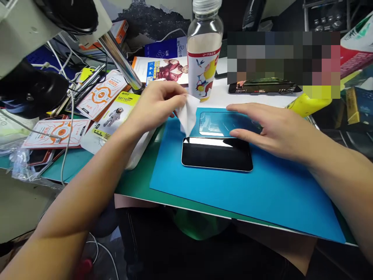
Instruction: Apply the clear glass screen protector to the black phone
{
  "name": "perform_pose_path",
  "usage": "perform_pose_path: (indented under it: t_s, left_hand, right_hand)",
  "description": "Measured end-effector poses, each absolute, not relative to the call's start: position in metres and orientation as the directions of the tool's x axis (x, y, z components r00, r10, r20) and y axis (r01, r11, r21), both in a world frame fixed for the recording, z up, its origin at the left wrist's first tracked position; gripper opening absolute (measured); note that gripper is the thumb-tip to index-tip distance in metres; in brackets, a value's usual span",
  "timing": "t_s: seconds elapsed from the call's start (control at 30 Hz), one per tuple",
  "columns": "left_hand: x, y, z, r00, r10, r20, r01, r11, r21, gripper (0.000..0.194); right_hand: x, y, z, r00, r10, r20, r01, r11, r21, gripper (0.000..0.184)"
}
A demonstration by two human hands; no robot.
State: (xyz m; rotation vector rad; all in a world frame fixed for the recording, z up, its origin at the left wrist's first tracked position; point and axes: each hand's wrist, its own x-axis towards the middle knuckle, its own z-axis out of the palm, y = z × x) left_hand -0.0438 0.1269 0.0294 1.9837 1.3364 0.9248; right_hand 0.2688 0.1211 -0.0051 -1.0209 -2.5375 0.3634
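Observation:
A black phone (217, 154) lies screen up on a blue mat (247, 194). Just behind it lies a clear screen protector (218, 123). My left hand (157, 103) pinches a small white wipe (188, 114) that hangs down beside the protector's left end. My right hand (262, 128) lies flat with fingers stretched out, its fingertips resting on the protector's right part.
A plastic drink bottle (204, 46) stands behind the mat. Battery and accessory packets (100, 95) are strewn to the left, under a microscope arm (121, 62). Another phone (264, 87) lies at the back, with a yellow object (309, 104) beside it. The green table edge (136, 186) runs near me.

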Motion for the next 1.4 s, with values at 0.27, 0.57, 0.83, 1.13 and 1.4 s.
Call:
perform_pose_path:
  t_s: [0.27,0.57,0.83,1.13,1.4]
  left_hand:
    - [-0.060,0.151,-0.004,0.344,0.896,0.281,0.850,-0.425,0.312,0.035]
    - [-0.052,0.128,0.012,0.614,0.730,0.300,0.683,-0.682,0.263,0.050]
    - [-0.037,0.124,0.007,0.711,0.691,0.127,0.650,-0.716,0.256,0.067]
    - [-0.032,0.120,0.009,0.715,0.698,0.043,0.653,-0.689,0.314,0.066]
    - [-0.036,0.120,0.007,0.704,0.706,0.085,0.631,-0.675,0.383,0.070]
  right_hand:
    - [0.272,0.123,-0.003,-0.685,0.721,0.103,0.659,0.674,-0.335,0.072]
    - [0.283,0.122,-0.001,-0.656,0.752,0.056,0.718,0.646,-0.259,0.075]
    - [0.280,0.124,-0.006,-0.635,0.773,0.016,0.745,0.617,-0.254,0.080]
    - [0.275,0.123,-0.007,-0.649,0.757,0.070,0.726,0.644,-0.241,0.081]
    - [0.273,0.123,-0.011,-0.683,0.715,0.151,0.676,0.697,-0.239,0.075]
